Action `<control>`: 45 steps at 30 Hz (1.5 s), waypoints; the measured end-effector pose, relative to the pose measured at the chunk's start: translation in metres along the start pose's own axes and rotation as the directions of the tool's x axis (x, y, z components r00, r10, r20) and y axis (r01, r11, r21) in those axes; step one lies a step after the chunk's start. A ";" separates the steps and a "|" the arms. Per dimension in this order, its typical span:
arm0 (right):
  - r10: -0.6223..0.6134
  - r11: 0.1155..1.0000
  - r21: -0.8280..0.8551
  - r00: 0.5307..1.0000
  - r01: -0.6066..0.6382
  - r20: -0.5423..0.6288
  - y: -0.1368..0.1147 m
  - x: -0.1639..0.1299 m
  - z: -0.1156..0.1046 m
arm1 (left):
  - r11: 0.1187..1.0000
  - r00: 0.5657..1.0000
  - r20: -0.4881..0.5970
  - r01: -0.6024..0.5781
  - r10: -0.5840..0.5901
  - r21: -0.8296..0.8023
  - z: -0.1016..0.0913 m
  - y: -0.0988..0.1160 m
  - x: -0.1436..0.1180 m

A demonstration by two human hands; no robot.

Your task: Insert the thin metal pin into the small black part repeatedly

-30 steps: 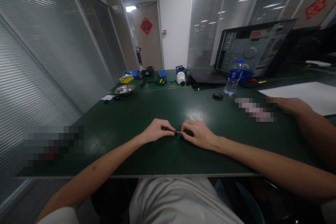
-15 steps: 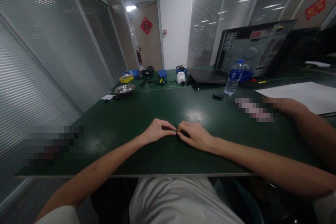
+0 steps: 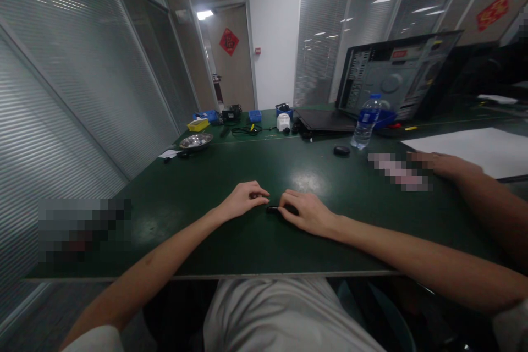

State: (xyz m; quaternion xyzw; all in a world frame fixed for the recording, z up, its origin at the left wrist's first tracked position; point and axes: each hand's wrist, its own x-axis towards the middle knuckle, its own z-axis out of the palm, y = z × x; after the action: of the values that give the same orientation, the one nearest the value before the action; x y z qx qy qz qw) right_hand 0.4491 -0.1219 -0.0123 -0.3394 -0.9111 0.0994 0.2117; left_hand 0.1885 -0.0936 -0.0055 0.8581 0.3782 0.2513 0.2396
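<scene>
Head view, green table (image 3: 198,192), glass-walled office

This is an office used as a workshop – glass partitions with blinds (image 3: 74,66), a long green work table (image 3: 231,170), an open computer case (image 3: 396,74) and small parts bins (image 3: 256,115) – under ceiling lights.
</scene>
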 end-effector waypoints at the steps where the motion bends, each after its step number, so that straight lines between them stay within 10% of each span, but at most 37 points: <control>1: 0.000 1.000 0.007 1.000 0.000 -0.007 0.000 0.000 0.000 | 0.999 1.000 -0.011 -0.027 0.028 0.024 0.000 0.004 -0.001; 7: 0.004 1.000 0.017 0.999 -0.003 -0.039 0.002 0.000 0.001 | 0.972 0.976 0.063 -0.215 0.210 0.098 0.007 0.022 -0.005; 17: 0.037 0.999 0.026 0.998 -0.036 -0.058 0.003 -0.001 0.000 | 0.993 0.991 0.097 -0.095 0.087 0.077 -0.010 0.006 -0.002; 32: 0.023 0.998 0.051 0.999 -0.021 -0.041 0.004 0.000 -0.001 | 0.906 0.911 -0.360 0.313 -0.201 0.285 -0.111 -0.150 -0.031; 45: 0.023 0.999 0.047 0.999 -0.021 -0.035 0.003 0.000 -0.003 | 0.765 0.887 -0.381 0.430 -0.260 0.479 -0.119 -0.154 -0.036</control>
State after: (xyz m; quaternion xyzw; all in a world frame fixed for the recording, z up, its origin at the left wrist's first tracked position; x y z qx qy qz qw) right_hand 0.4522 -0.1201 -0.0106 -0.3460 -0.9009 0.1169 0.2345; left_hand 0.0127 -0.0033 -0.0163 0.7577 0.6181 0.2065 -0.0335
